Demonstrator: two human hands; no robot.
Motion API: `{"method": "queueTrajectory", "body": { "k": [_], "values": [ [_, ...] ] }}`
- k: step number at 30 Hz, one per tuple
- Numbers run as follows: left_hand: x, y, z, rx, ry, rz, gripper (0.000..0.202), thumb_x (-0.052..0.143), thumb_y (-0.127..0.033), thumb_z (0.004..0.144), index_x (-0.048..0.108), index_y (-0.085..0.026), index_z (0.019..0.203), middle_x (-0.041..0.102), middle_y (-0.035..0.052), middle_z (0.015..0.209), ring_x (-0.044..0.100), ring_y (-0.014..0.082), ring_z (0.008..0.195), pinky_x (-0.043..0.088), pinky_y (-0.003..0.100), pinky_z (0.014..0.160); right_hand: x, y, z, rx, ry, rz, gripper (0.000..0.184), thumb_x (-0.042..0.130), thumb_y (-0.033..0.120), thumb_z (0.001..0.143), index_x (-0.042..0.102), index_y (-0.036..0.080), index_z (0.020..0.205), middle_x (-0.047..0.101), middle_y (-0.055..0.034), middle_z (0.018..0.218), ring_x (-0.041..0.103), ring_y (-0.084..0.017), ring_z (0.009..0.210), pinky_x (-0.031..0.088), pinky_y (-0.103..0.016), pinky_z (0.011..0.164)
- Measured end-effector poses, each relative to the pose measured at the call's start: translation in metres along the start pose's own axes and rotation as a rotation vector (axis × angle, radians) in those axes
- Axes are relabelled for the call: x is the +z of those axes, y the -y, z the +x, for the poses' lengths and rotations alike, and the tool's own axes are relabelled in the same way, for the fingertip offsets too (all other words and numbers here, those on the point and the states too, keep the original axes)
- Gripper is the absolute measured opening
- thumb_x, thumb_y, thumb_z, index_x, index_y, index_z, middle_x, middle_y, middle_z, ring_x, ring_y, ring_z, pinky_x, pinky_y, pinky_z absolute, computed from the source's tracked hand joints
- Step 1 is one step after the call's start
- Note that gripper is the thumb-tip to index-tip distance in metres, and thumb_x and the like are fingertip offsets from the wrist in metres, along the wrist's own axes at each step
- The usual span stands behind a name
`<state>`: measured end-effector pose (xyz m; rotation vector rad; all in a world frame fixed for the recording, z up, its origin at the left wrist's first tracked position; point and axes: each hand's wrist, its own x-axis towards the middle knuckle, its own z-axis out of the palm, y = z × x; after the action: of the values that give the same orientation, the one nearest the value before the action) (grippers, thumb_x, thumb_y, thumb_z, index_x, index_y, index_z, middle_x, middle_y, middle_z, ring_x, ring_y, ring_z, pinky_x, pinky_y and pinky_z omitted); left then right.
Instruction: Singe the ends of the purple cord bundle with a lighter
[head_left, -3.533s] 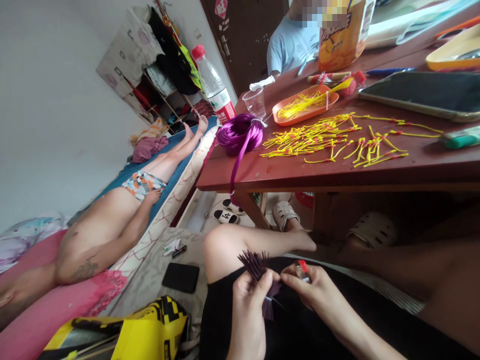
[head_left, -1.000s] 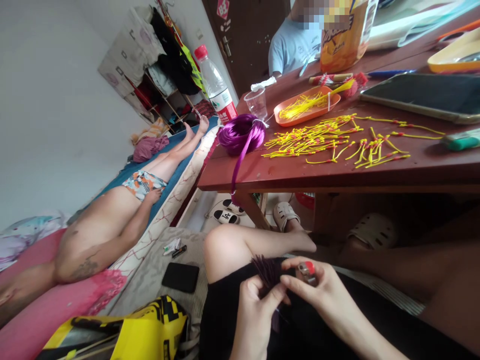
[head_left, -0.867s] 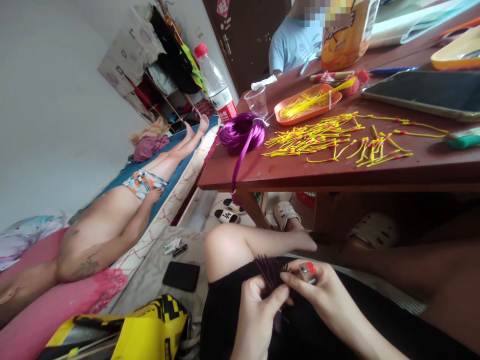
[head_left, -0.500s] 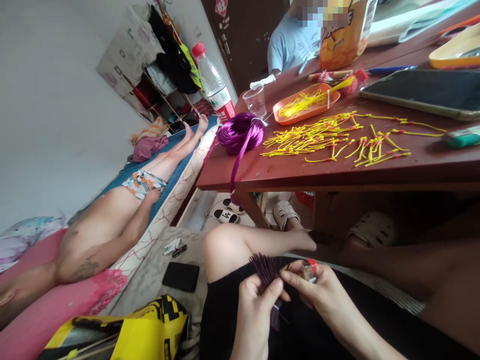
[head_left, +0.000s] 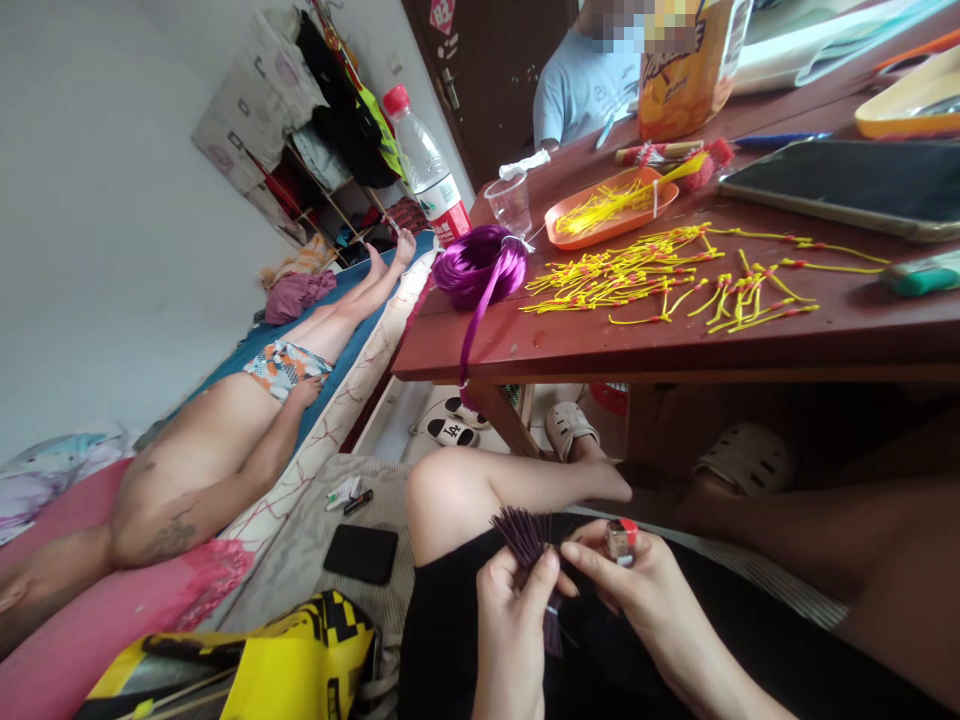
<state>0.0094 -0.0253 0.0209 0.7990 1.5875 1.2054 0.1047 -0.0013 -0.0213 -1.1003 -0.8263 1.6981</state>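
My left hand point(head_left: 512, 620) is closed round a bundle of short dark purple strands point(head_left: 525, 535), fanned out above my thumb, over my lap. My right hand point(head_left: 634, 585) is closed on a small lighter with a red top point(head_left: 621, 537) and its fingertips pinch at the strands beside my left thumb. On the red-brown table point(head_left: 600, 345) ahead lie a coil of shiny purple cord point(head_left: 480, 265), its tail hanging over the edge, and several loose yellow strands with red beads point(head_left: 660, 280).
An orange tray point(head_left: 559, 228) of yellow strands, a clear cup point(head_left: 512, 205), a water bottle point(head_left: 427, 165), a tablet point(head_left: 847, 185) and a green lighter point(head_left: 922, 275) share the table. A person point(head_left: 225, 440) lies on the bed at left; another person point(head_left: 581, 85) sits behind the table. A black phone point(head_left: 364, 553) lies by my knee.
My right hand with the lighter has closed in on the purple bundle, which my left hand has turned and shifted slightly. Nothing else has moved.
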Motion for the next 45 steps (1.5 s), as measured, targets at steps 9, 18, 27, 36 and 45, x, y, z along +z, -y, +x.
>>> {"method": "queueTrajectory", "body": {
  "k": [9,18,27,36,45],
  "values": [
    [-0.001,0.003,0.000,0.034,-0.052,0.034,0.018,0.064,-0.026,0.065,0.059,-0.014,0.052,0.056,-0.0014,0.047,0.049,0.0123,0.050,0.036,0.022,0.053,0.000,0.003,0.001,-0.015,-0.024,-0.021,0.025,0.067,0.036,0.060,0.059,0.013,0.053,0.048,0.0033,0.044,0.033,-0.007,0.039,0.024,-0.021,0.038],
    [-0.003,0.005,0.001,0.040,-0.005,0.152,0.020,0.063,-0.029,0.065,0.060,-0.013,0.053,0.059,0.0002,0.046,0.049,0.0130,0.049,0.036,0.022,0.050,-0.002,-0.002,0.001,0.035,-0.016,0.046,0.028,0.067,0.039,0.060,0.061,0.012,0.065,0.040,0.0061,0.043,0.028,-0.006,0.039,0.020,-0.021,0.038],
    [-0.001,0.005,0.001,0.044,-0.034,0.097,0.021,0.064,-0.027,0.065,0.059,-0.014,0.049,0.058,0.0005,0.047,0.049,0.0131,0.050,0.036,0.022,0.052,0.000,-0.001,0.000,0.022,-0.005,0.072,0.029,0.066,0.039,0.060,0.059,0.012,0.061,0.039,0.0060,0.042,0.027,-0.006,0.039,0.020,-0.021,0.038],
    [-0.001,-0.002,-0.001,0.055,-0.063,0.131,0.021,0.062,-0.026,0.067,0.059,-0.014,0.050,0.056,0.0001,0.048,0.048,0.0129,0.051,0.035,0.023,0.053,-0.011,-0.006,0.003,-0.020,0.050,0.162,0.033,0.051,0.047,0.073,0.056,0.014,0.074,0.030,0.0090,0.043,0.025,-0.007,0.039,0.022,-0.020,0.038],
    [-0.003,-0.004,0.000,0.045,-0.071,0.105,0.020,0.065,-0.026,0.064,0.060,-0.013,0.049,0.057,-0.0002,0.047,0.048,0.0122,0.049,0.036,0.022,0.051,-0.013,-0.002,0.003,0.003,0.084,-0.213,0.046,0.030,0.048,0.083,0.032,0.020,0.046,0.028,0.0060,0.045,0.026,-0.010,0.043,0.021,-0.024,0.043]
  ]
}}
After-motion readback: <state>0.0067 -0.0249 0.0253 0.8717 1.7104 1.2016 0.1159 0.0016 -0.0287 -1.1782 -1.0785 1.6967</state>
